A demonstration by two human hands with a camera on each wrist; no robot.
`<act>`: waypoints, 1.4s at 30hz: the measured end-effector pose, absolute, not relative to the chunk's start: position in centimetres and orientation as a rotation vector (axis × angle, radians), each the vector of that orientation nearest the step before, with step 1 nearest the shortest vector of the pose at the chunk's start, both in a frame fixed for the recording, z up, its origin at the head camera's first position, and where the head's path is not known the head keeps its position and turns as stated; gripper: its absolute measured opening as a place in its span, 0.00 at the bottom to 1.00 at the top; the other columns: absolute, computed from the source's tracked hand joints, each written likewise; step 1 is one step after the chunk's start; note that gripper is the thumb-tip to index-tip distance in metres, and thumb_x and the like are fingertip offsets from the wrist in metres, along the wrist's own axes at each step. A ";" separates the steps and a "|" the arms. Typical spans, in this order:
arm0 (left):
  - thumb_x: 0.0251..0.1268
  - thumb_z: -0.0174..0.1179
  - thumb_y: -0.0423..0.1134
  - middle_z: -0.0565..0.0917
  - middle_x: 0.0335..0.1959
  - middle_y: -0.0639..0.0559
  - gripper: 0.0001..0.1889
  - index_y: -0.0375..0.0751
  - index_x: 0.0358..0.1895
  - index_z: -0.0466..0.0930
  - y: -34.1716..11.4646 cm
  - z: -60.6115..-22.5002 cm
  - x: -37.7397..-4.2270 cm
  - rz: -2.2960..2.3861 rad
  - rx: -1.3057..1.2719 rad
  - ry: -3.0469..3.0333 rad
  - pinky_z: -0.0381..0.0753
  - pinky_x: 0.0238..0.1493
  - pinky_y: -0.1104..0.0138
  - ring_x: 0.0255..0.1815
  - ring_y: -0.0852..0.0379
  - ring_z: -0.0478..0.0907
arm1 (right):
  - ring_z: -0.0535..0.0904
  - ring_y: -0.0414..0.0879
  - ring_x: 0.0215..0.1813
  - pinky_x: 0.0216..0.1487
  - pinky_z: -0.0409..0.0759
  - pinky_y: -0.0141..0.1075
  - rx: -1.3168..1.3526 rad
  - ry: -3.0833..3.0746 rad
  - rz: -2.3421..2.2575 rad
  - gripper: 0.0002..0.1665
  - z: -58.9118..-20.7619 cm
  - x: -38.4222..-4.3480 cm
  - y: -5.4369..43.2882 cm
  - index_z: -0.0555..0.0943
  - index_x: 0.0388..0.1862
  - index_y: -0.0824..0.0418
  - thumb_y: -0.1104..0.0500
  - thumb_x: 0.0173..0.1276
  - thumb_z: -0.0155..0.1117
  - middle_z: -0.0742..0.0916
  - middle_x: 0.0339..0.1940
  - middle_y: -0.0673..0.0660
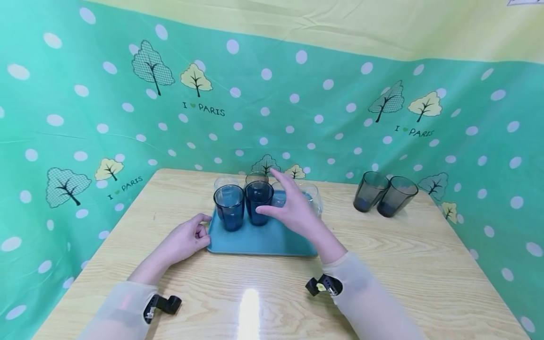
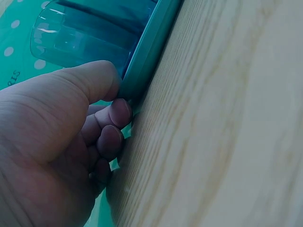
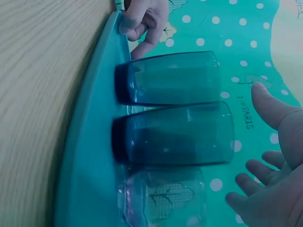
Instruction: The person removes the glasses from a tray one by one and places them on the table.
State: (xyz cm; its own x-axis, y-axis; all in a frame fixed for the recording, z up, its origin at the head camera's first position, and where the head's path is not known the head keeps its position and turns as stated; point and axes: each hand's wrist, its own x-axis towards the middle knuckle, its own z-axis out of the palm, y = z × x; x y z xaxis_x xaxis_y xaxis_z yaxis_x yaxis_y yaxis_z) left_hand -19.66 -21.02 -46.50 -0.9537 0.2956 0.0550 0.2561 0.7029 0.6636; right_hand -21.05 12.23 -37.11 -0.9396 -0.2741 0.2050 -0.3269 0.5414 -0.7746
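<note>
A blue tray (image 1: pixel 263 242) lies on the wooden table with several glasses upright on it. At its left side, my left hand (image 1: pixel 187 240) grips the rim; in the left wrist view the thumb (image 2: pixel 102 78) presses on the edge with the fingers curled beside it. Two tinted drinking glasses stand side by side on the tray, one at the left (image 1: pixel 230 210) and one at its right (image 1: pixel 255 200). My right hand (image 1: pixel 295 208) is just right of the second tinted glass, thumb and fingers spread. The right wrist view shows a gap between that hand and the glass (image 3: pixel 177 135).
Clear glasses stand on the tray behind the tinted pair (image 1: pixel 225 181) and at its right end (image 1: pixel 314 197). Two more tinted glasses (image 1: pixel 369 191) (image 1: pixel 395 196) stand close together on the table (image 1: pixel 382 255) at the right. A green dotted curtain (image 1: pixel 297 118) hangs behind the table.
</note>
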 end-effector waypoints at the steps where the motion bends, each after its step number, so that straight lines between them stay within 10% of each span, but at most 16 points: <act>1: 0.65 0.66 0.31 0.79 0.29 0.56 0.30 0.27 0.71 0.74 -21.0 -46.5 -19.7 1.099 0.463 2.847 0.74 0.40 0.63 0.31 0.57 0.76 | 0.57 0.60 0.89 0.80 0.63 0.65 0.529 -2.713 1.376 0.63 -37.3 -21.1 12.0 0.59 0.92 0.38 0.44 0.65 0.86 0.62 0.91 0.54; 42: 0.65 0.65 0.30 0.79 0.29 0.55 0.30 0.27 0.71 0.73 -20.9 -46.4 -19.7 1.116 0.453 2.827 0.75 0.40 0.63 0.31 0.56 0.76 | 0.61 0.59 0.88 0.80 0.65 0.63 0.428 -2.789 1.238 0.62 -39.1 -21.8 9.4 0.57 0.93 0.43 0.45 0.69 0.83 0.65 0.90 0.56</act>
State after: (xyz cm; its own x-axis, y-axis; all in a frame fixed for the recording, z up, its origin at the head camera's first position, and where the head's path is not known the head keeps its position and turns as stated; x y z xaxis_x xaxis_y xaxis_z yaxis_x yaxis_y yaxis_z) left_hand -19.71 -20.90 -46.41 -0.9543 0.2957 0.0439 0.2460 0.6932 0.6775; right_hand -21.79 9.41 -39.08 -0.9597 -0.2268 0.1661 -0.2754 0.6391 -0.7182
